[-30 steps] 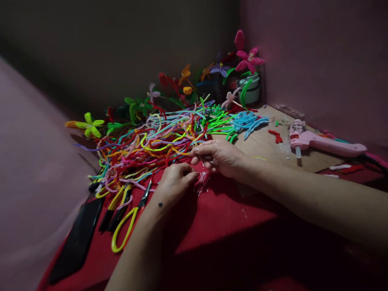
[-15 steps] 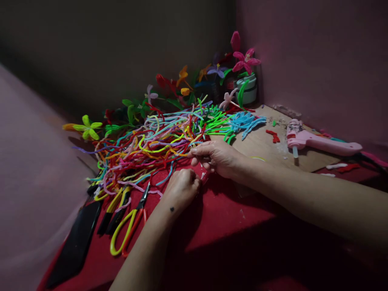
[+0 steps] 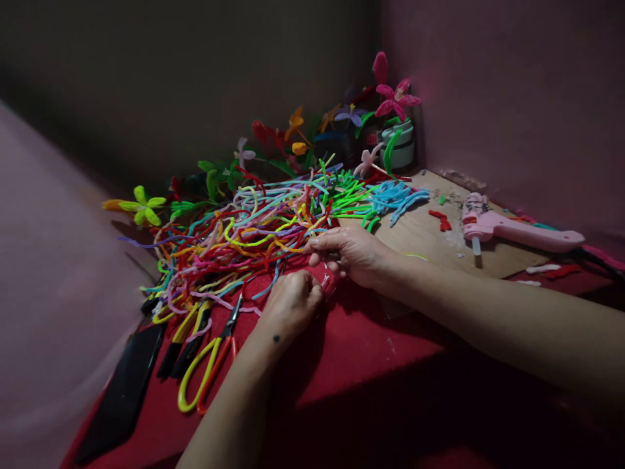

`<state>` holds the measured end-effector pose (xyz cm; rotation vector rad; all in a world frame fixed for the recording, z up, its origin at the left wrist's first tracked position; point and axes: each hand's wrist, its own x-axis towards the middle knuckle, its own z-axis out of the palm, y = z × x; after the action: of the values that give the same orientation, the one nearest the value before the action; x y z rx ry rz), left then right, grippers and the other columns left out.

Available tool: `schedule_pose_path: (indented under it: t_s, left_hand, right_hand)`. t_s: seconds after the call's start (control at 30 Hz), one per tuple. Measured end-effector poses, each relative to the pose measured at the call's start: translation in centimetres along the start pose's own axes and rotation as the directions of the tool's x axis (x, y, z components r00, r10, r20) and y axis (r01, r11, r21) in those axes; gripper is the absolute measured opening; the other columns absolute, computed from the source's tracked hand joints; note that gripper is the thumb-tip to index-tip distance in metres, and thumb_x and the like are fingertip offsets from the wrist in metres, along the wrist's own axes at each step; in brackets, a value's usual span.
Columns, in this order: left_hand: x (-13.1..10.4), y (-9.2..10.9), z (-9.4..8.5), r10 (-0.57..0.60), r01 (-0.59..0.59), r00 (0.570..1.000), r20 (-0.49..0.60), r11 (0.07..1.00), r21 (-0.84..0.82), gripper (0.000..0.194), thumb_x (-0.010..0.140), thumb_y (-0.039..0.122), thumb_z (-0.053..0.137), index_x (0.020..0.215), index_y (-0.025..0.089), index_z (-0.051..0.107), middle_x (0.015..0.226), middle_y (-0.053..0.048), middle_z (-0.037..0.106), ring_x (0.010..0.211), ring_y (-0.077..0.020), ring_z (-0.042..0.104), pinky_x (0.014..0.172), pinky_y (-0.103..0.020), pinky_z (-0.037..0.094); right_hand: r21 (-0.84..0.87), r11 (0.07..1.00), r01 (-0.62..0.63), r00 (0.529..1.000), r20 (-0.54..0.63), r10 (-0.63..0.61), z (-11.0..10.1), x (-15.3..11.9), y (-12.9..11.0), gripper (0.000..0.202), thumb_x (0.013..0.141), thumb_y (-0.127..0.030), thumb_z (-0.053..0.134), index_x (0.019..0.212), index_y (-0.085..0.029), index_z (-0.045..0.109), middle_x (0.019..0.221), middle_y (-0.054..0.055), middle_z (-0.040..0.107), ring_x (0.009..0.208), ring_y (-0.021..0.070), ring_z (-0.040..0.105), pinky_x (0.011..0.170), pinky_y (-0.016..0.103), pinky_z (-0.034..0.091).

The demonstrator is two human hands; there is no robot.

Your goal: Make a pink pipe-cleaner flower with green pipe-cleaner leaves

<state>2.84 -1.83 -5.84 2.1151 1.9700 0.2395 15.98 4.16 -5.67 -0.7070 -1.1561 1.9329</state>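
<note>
My left hand point(image 3: 293, 301) is closed, its fingers curled round something too small to make out, above the red cloth point(image 3: 351, 352). Just up and to the right, my right hand point(image 3: 344, 254) pinches a thin, pale strand that runs down toward the left hand. A few whitish bits point(image 3: 325, 280) show between the two hands. Right beyond the fingertips lies a tangled heap of many-coloured fuzzy stems point(image 3: 234, 241). What the left fingers grip is hidden by the hand itself.
Yellow-and-orange scissors point(image 3: 212, 365), black-and-yellow pliers point(image 3: 183, 339) and a black flat object point(image 3: 122, 391) lie at left. A pink glue gun point(image 3: 527, 231) rests on a board point(image 3: 415, 228) at right. Fuzzy flowers point(image 3: 398, 99) stand behind, near blue stems point(image 3: 398, 198).
</note>
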Motion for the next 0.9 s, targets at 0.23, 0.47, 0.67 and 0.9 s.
schedule_pose_path:
  t_s: [0.23, 0.47, 0.67, 0.9]
  left_hand:
    - [0.1, -0.9, -0.8, -0.150, 0.129, 0.985, -0.091, 0.971, -0.201, 0.019, 0.069, 0.026, 0.046, 0.053, 0.017, 0.051, 0.046, 0.003, 0.044, 0.044, -0.0086, 0.037, 0.045, -0.021, 0.024]
    - [0.0, -0.7, -1.6, -0.325, 0.127, 0.918, -0.225, 0.781, -0.611, 0.018, 0.070, 0.030, 0.051, 0.059, 0.016, 0.052, 0.041, 0.007, 0.039, 0.035, -0.0044, 0.028, 0.037, -0.018, 0.023]
    - [-0.1, 0.7, -1.6, -0.357, 0.073, 0.906, -0.228, 0.662, -0.745, 0.014, 0.070, 0.028, 0.054, 0.066, 0.015, 0.055, 0.037, 0.009, 0.037, 0.032, -0.0041, 0.027, 0.035, -0.018, 0.023]
    - [0.6, 0.6, -0.8, -0.311, 0.054, 0.905, -0.291, 0.762, -0.646, 0.020, 0.070, 0.033, 0.056, 0.063, 0.014, 0.059, 0.042, 0.005, 0.050, 0.035, -0.0052, 0.037, 0.038, -0.018, 0.030]
  right_hand:
    - [0.028, 0.999, 0.032, 0.996, -0.081, -0.029, 0.0, 0.1, 0.1, 0.009, 0.072, -0.018, 0.056, 0.068, -0.010, 0.058, 0.057, 0.001, 0.059, 0.034, 0.0029, 0.039, 0.029, 0.016, 0.022]
    - [0.055, 0.998, -0.027, 0.992, -0.120, 0.034, 0.1, 0.5, 1.0, 0.007, 0.074, -0.013, 0.054, 0.072, -0.010, 0.060, 0.061, 0.003, 0.061, 0.037, 0.0033, 0.041, 0.030, 0.015, 0.026]
    - [0.195, 0.974, -0.115, 0.992, -0.021, 0.121, 0.6, 0.6, 1.9, 0.008, 0.076, -0.009, 0.053, 0.073, -0.008, 0.061, 0.065, 0.004, 0.061, 0.043, 0.0050, 0.049, 0.038, 0.016, 0.037]
    - [0.259, 0.964, -0.065, 0.998, 0.029, 0.060, 0.8, 0.8, 2.8, 0.011, 0.076, -0.009, 0.055, 0.066, -0.008, 0.059, 0.055, 0.001, 0.055, 0.046, 0.0062, 0.051, 0.042, 0.017, 0.041]
